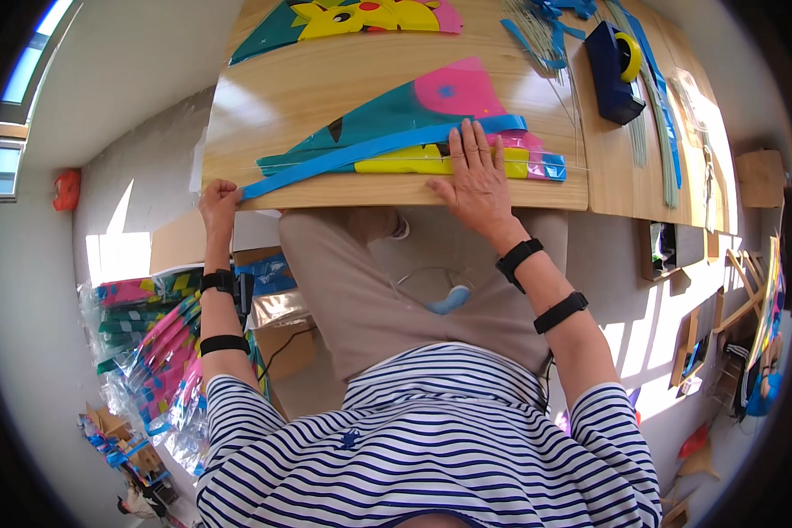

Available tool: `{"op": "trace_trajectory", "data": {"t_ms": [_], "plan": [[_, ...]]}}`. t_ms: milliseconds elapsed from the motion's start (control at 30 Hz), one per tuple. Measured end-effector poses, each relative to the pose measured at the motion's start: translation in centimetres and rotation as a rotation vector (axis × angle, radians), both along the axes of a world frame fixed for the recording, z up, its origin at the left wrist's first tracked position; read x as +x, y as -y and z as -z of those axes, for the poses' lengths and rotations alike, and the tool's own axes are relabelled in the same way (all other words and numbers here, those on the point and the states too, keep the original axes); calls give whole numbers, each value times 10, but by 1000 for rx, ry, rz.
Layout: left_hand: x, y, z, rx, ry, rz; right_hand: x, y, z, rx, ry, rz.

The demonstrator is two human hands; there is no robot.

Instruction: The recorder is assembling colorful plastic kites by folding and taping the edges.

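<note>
On the wooden table (361,189) before me lies a folded sheet (374,119) of thin, shiny teal, pink and yellow plastic, perhaps a kite. A long blue plastic strip (343,157) runs slantwise over it, its far right end curving near the pink part. My left hand (221,197) pinches the strip's left end at the table's front edge. Flat on the sheet's right part, fingers stretched, my right hand (477,172) presses near the strip and the yellow band. A thin pale rod or line (282,164) shows along the sheet's near side.
A second printed sheet (378,19) with a yellow cartoon figure lies farther back. At right stand a dark blue tape dispenser (614,75) with a yellow roll, thin pale rods (660,114) and blue strips (550,40). Bundled colourful plastic (150,343) is heaped low on my left.
</note>
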State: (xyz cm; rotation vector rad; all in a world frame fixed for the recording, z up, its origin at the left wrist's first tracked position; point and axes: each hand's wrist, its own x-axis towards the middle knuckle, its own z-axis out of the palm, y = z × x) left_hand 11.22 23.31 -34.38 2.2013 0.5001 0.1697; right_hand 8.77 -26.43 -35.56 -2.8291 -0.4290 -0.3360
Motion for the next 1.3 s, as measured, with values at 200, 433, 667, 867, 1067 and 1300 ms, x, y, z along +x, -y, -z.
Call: {"op": "trace_trajectory", "data": {"t_ms": [200, 433, 667, 867, 1067, 1300], "plan": [[-1, 11, -7, 124, -8, 10, 0, 0, 2, -12, 31, 18], [-3, 19, -12, 321, 35, -19, 0, 1, 4, -48, 29, 25], [-7, 15, -27, 234, 105, 30, 1, 0, 2, -70, 29, 23], [-2, 21, -21, 491, 92, 236, 1, 0, 3, -90, 39, 18], [7, 15, -14, 457, -110, 255, 0, 1, 3, -99, 41, 23], [13, 0, -38, -179, -208, 174, 2, 2, 8, -89, 45, 22]]}}
